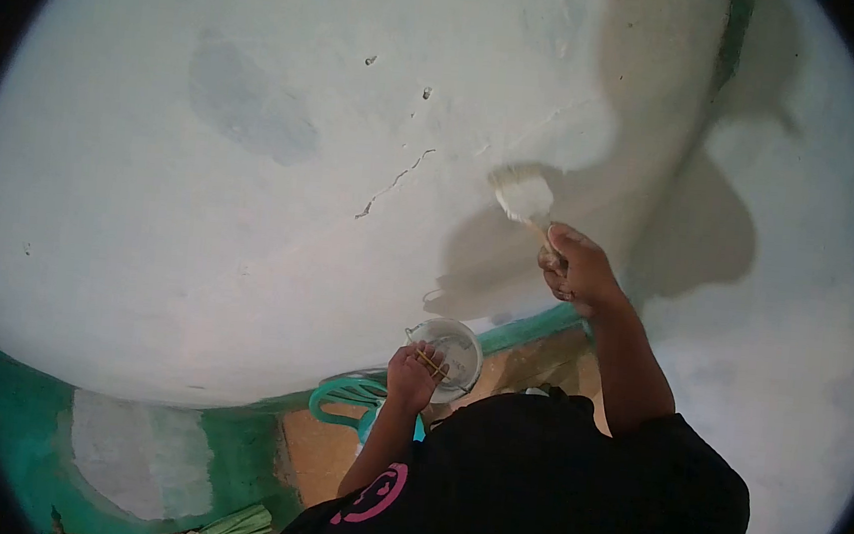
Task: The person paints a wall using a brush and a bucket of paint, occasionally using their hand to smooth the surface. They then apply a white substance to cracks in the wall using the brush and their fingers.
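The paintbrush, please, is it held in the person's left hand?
No, the right hand grips the paintbrush against the wall, while the left hand holds a bowl.

A pale whitewashed wall [198,249] fills most of the view, marked by a bluish-grey patch [249,102] at the upper left, a thin jagged crack [394,179] near the middle, and a broad dark shadow [692,218] on the right. Along its foot runs a green painted band [24,416], with a rough whitish patch [142,450] in it at the lower left. A green plastic chair [347,393] stands on the orange-brown floor [317,449] just beside the wall, and a straw broom [231,531] lies at the bottom edge.
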A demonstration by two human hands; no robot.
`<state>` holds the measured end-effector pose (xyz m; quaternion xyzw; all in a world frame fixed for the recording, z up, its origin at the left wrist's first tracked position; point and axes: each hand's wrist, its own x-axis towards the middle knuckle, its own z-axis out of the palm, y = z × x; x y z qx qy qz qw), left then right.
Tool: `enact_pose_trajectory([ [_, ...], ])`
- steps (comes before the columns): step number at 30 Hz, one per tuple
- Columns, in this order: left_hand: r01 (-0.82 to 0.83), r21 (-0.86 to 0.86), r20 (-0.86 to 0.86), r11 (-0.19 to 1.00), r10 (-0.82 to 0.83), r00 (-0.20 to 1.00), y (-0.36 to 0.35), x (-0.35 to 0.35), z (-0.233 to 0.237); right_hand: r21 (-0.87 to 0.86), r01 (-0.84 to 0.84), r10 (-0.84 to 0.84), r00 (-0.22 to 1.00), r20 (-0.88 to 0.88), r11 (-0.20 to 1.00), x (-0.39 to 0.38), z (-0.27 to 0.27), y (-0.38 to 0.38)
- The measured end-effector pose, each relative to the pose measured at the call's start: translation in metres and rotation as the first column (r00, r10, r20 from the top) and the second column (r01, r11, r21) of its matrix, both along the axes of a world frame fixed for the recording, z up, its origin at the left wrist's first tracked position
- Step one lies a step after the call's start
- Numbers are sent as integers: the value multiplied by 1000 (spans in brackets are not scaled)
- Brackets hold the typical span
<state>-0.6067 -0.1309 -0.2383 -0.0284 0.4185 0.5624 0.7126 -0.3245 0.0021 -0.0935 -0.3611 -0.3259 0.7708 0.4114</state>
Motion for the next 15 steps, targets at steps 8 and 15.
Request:
enact_pose_trajectory([
  [8, 1, -32, 39, 999, 1, 999, 0, -2, 1, 379, 47, -208, 893, 399, 924, -26, -108, 23],
  [15, -47, -10, 25, 999, 48, 999, -2, 1, 4, -343, 30, 131, 890, 436, 939, -13, -186, -21],
])
